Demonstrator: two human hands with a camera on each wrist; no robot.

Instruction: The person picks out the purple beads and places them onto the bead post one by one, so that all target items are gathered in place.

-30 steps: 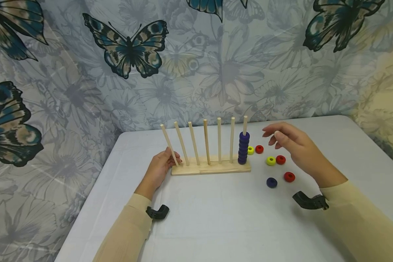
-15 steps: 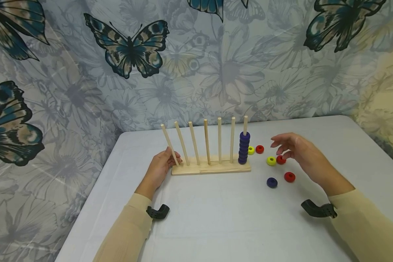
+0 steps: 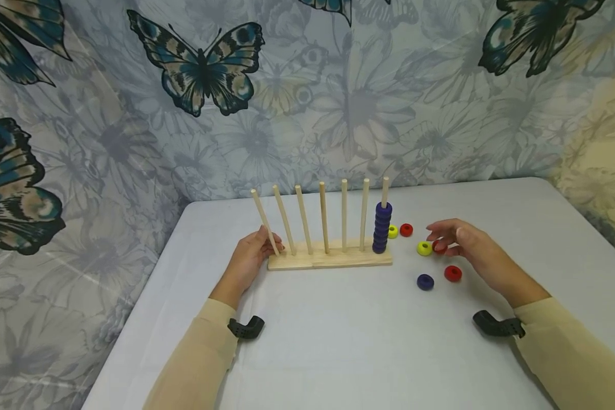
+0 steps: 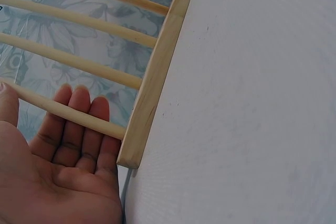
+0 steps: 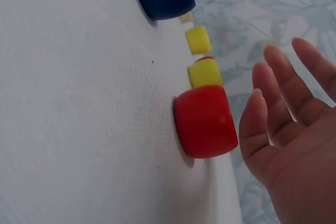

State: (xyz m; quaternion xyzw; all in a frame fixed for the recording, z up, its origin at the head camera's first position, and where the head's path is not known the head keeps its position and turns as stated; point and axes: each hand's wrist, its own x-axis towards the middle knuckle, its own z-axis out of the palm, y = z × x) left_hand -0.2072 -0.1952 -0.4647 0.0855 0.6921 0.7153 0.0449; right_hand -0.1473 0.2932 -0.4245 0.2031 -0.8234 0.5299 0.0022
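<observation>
A wooden peg rack stands on the table, its several pegs rising from a flat base. My left hand holds its leftmost peg, thumb in front and fingers behind. The rightmost peg carries a stack of dark blue rings. Right of the rack, my right hand hovers with relaxed, slightly bent fingers and nothing between them. Its fingertips overlap a red ring in the head view. Beside that ring lies a yellow ring; nearer me are another red ring and a loose blue ring.
A further yellow ring and red ring lie just behind the stacked peg. The white-covered table reaches back to a wall hanging with butterflies and flowers. Black wrist mounts jut from both sleeves.
My right hand has moved right, away from the blue stack, and lowered toward the loose rings. The left hand stays on its peg. The head view has tilted slightly downward.
</observation>
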